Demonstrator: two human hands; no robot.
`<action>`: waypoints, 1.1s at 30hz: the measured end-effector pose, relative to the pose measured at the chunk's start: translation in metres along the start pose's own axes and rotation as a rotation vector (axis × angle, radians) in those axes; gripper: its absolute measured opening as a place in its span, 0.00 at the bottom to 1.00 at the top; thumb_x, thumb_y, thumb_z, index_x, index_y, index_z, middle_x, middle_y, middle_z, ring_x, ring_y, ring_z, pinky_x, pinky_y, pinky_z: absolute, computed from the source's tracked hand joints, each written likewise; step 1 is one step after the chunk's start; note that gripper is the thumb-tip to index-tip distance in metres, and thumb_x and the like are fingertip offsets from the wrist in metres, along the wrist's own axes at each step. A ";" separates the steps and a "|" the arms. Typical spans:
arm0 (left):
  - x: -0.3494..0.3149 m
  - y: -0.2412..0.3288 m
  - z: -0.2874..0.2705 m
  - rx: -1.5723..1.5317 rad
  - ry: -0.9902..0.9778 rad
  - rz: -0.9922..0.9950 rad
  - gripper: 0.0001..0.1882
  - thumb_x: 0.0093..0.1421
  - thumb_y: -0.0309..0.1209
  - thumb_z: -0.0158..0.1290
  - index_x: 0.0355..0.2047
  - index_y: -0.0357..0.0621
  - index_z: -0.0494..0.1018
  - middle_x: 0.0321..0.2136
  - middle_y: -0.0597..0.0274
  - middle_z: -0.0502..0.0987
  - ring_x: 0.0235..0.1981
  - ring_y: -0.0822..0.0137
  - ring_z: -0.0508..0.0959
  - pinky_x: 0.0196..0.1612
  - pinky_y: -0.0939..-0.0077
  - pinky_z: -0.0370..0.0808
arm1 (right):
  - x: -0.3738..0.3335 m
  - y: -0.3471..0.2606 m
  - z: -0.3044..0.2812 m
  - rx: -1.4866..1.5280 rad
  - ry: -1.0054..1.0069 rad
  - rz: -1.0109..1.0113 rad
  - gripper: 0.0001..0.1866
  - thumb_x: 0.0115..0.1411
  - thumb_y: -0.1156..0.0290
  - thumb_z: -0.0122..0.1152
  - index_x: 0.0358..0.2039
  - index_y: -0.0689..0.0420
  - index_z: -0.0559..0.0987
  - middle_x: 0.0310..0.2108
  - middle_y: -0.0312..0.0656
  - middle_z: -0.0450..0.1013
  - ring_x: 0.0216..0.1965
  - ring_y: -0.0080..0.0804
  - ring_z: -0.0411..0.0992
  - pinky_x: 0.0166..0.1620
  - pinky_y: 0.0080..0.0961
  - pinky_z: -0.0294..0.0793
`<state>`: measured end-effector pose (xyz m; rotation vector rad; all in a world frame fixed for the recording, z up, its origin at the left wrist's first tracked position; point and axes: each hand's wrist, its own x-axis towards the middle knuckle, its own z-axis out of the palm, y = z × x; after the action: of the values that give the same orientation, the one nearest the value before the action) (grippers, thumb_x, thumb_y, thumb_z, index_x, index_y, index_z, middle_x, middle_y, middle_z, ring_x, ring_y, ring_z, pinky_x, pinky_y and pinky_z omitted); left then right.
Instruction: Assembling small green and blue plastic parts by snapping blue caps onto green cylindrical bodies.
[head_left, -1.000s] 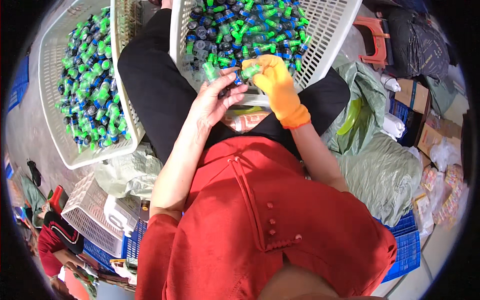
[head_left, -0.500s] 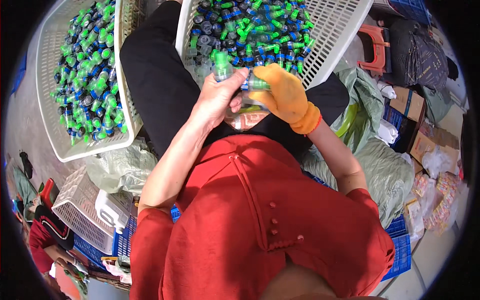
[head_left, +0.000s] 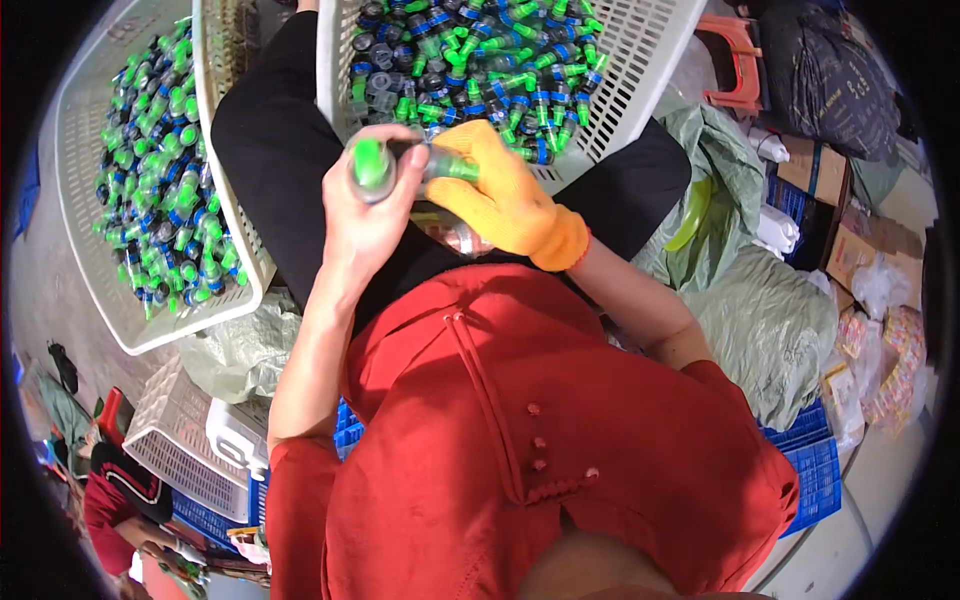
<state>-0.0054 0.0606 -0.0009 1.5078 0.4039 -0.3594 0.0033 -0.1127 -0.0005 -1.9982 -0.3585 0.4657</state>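
The left hand (head_left: 368,215) is bare and closed in a full wrap around a small green-capped piece (head_left: 372,165), whose cap stands clear above the curled fingers. The right hand (head_left: 505,195) wears an orange knit glove; its fingers are pinched shut on a clear tube with a green tip (head_left: 445,165), which points toward the left hand. The two held parts sit just beside each other, and whether they touch cannot be told.

Both hands work over the person's lap, against the near rim of a white slotted basket (head_left: 640,70) filled with green, blue and dark parts. A second white basket (head_left: 235,210), also filled, stands at the person's left, its edge close to the left forearm. The person's black-clad legs lie between and under the baskets.

To the right, grey-green plastic bags (head_left: 770,320) and cardboard boxes (head_left: 815,170) crowd the floor. Lower left, an empty white crate (head_left: 175,440) rests near the left elbow
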 end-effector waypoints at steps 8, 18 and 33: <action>-0.004 0.004 -0.070 0.273 0.371 0.500 0.13 0.57 0.30 0.60 0.43 0.43 0.75 0.31 0.63 0.78 0.25 0.73 0.73 0.30 0.81 0.71 | 0.026 0.003 -0.032 0.009 -0.191 0.078 0.18 0.55 0.73 0.61 0.47 0.57 0.71 0.34 0.39 0.74 0.27 0.24 0.70 0.30 0.19 0.69; 0.047 -0.009 -0.118 0.848 0.556 0.567 0.25 0.53 0.43 0.62 0.47 0.43 0.75 0.43 0.53 0.78 0.39 0.56 0.78 0.44 0.68 0.74 | -0.017 0.214 -0.122 -1.324 -0.471 0.045 0.07 0.46 0.68 0.62 0.26 0.52 0.75 0.27 0.42 0.76 0.30 0.45 0.74 0.34 0.38 0.71; 0.125 -0.165 0.199 0.992 -0.465 0.507 0.18 0.51 0.31 0.55 0.44 0.48 0.68 0.26 0.50 0.76 0.16 0.57 0.74 0.16 0.62 0.70 | -0.005 0.105 -0.151 -0.252 -0.280 0.369 0.23 0.55 0.77 0.54 0.54 0.56 0.70 0.31 0.34 0.68 0.27 0.24 0.62 0.34 0.17 0.65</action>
<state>0.0346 -0.1415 -0.2009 2.3184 -0.6236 -0.5188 0.0751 -0.2794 -0.0312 -2.2580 -0.2253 0.9799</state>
